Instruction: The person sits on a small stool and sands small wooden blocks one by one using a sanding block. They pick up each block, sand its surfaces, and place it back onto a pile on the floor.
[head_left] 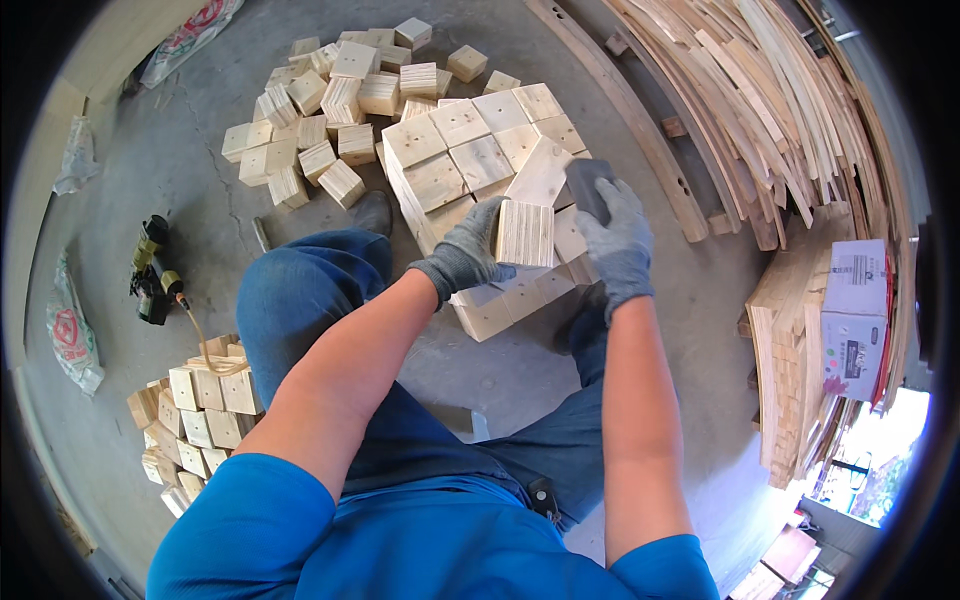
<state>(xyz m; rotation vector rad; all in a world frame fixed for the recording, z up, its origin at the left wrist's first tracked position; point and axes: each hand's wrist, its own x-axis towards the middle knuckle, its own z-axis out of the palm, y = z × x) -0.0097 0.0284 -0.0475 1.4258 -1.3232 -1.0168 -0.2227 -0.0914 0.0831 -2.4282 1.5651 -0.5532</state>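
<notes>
The left hand (pixel 468 250), in a grey glove, is clamped on a pale wooden block (pixel 525 233), holding it up with its striped end grain facing the person. The right hand (pixel 615 235), gloved the same, is closed around a dark sanding block (pixel 586 187) pressed at the top right corner of that wooden block, so the two hands meet over it. The held block hovers just above the near edge of a tidy stack of blocks (pixel 470 160) on the concrete floor (pixel 180 170). To do this well, I would judge the left hand needs to keep the block steady while the dark block runs flat along each edge, not rocking onto a corner. One block is in hand and one sanding block; the stack shows roughly a dozen top faces, though the hands hide some. Beyond the stack, on its far left, lies a loose heap of blocks (pixel 330 100), about twenty-five, too jumbled to count exactly. Nearer the person than the stack and well to its left is a second pile (pixel 195 420), some fifteen blocks. Left of the stack rests one nail gun (pixel 152 272) with a hose. Right of the stack are many long boards (pixel 760 110), and one cardboard box (pixel 855 315) sits atop more boards.
</notes>
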